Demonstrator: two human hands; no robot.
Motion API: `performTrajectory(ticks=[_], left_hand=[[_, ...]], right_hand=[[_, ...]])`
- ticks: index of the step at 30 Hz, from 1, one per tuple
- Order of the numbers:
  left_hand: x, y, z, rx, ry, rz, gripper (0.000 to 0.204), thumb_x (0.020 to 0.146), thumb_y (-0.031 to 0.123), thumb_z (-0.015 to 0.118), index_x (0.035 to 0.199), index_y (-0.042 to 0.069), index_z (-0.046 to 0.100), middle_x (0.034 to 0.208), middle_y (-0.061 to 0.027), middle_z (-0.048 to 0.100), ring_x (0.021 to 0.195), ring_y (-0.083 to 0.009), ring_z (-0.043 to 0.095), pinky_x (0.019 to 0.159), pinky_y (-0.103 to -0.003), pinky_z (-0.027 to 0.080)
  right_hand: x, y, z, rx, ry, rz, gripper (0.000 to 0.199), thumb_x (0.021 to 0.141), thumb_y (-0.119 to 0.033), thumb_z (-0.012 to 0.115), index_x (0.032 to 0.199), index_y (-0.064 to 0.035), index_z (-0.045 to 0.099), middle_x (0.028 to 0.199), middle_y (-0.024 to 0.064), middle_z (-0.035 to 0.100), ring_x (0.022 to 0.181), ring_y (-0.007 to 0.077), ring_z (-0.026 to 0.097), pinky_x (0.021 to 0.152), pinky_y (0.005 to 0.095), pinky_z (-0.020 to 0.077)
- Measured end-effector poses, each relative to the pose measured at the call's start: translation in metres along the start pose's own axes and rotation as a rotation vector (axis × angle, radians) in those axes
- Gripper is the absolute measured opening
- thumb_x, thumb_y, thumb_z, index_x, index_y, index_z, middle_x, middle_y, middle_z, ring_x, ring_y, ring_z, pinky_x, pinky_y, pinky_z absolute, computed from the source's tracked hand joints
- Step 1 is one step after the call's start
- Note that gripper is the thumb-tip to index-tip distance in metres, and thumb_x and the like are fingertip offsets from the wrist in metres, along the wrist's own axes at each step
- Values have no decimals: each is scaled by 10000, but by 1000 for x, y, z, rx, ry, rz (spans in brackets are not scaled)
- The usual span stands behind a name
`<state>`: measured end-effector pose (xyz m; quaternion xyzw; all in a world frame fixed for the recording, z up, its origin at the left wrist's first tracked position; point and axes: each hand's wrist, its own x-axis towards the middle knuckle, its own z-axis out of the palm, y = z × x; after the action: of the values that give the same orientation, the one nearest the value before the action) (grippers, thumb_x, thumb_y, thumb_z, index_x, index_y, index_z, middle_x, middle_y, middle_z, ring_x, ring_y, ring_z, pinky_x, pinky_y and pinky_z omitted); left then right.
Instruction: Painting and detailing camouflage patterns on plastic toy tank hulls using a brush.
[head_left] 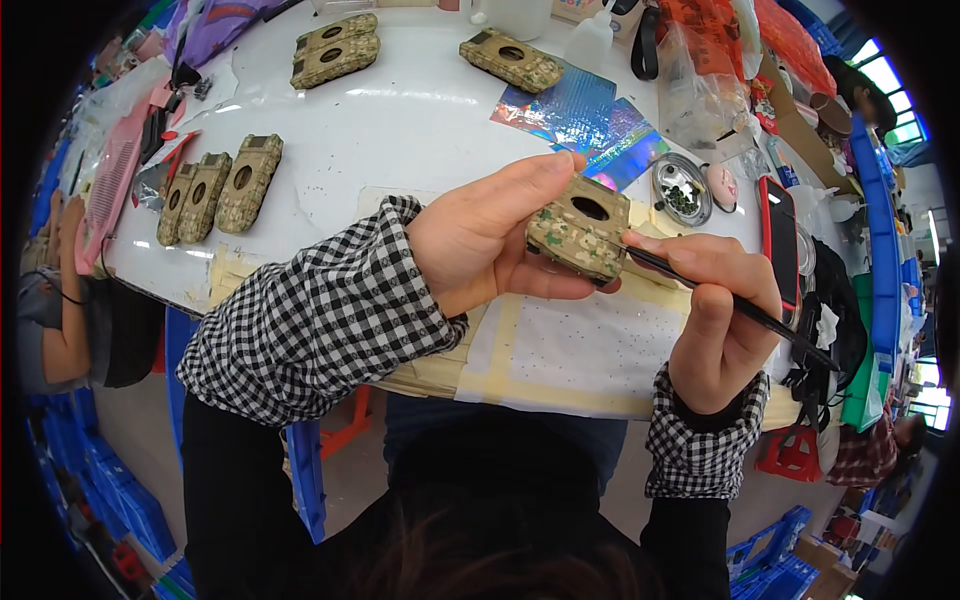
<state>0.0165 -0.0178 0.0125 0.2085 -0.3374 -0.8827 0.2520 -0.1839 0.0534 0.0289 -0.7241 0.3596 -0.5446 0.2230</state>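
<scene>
So the piece that matters here is a small camouflage-painted plastic-looking tank hull [575, 238] with a round hole in its top, and it's held up over the near edge of the white worktable [420, 130]. The left hand [490, 225] has it from the left side: thumb along the upper end, fingers curled underneath, grip closed on it. The right hand [725, 300] is pinched pen-style around a slim black stick-like tool [770, 322], might be tweezers, can't tell.

What it all hangs on, I reckon, is the tip versus the hull. The tool's long axis slants from lower right up to upper left, so the tip ends right at the hull's right edge, on the side facing the right hand. Touching or just beside it? Can't tell from this angle. The hull is tipped and foreshortened, so I wouldn't swear to its long axis either. The left hand is clearly nearer; the right only gets there via the tool.

Also worth noting: a round silvery dish [659, 198] with tiny dark green bits [684, 192] sits beyond the right hand, up and right of the hull. Below the hands there's a white speckled sheet [580, 345] edged with yellowish tape.
</scene>
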Motion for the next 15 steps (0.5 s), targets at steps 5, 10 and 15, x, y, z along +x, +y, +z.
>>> performTrajectory(ticks=[5,10,15], left_hand=[[0,0,1,-3,1,1,496,986,398,338,1403,137,276,1299,-149,457,1040,-347,596,766,-293,589],[0,1,2,-1,5,-1,494,986,397,341,1401,136,280,1292,-155,464,1035,-355,598,761,-295,589],[-1,2,3,5,19,-11,491,987,392,341,1399,133,282,1292,-157,463,1032,-358,598,762,-297,589]], right_hand=[[0,1,-1,-14,-1,-9,167,905,-114,559,958,41,591,942,175,659,870,232,615,814,329,474],[1,-1,1,-6,0,-10,167,911,-121,552,951,37,587,939,176,662,874,233,618,813,330,474],[0,1,0,-12,2,-9,166,913,-122,549,950,35,587,939,178,659,871,233,620,813,332,474]])
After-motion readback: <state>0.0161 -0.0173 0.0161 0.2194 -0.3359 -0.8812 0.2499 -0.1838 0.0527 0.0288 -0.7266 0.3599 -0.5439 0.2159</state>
